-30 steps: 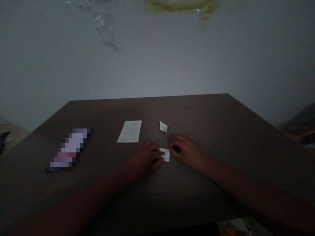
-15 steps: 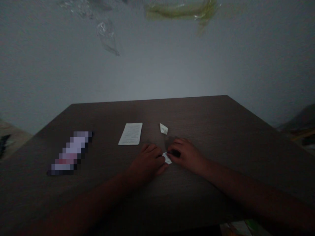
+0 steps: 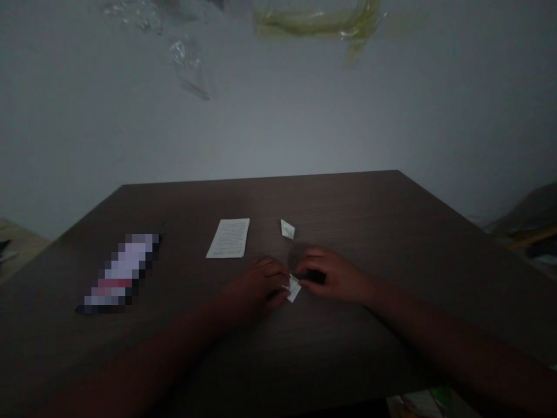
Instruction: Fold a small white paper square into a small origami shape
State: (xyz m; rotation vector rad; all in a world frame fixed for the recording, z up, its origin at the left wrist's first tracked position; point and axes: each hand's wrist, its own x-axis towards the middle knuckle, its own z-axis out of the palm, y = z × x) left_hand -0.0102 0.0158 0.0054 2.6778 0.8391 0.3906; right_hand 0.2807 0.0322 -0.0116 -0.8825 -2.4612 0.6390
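On the dark wooden table point(image 3: 391, 232) my left hand point(image 3: 256, 287) and my right hand point(image 3: 335, 276) meet over a small white piece of folded paper point(image 3: 293, 288). Fingertips of both hands pinch it from either side, and most of it is hidden between them. A second small folded paper shape point(image 3: 288, 229) lies just beyond the hands. A printed white sheet point(image 3: 228, 238) lies flat to the left of that shape, apart from my left hand.
A blurred-out oblong object point(image 3: 119, 271) lies on the table's left part. A pale wall rises behind the table, with clear plastic point(image 3: 189, 64) and a yellowish bag point(image 3: 317, 17) hanging near the top. Clutter shows at the right edge and below the table's front.
The small paper has shrunk in visible size and turned between my fingertips. Both hands stayed in place at the table's middle, closing in a little on the paper.
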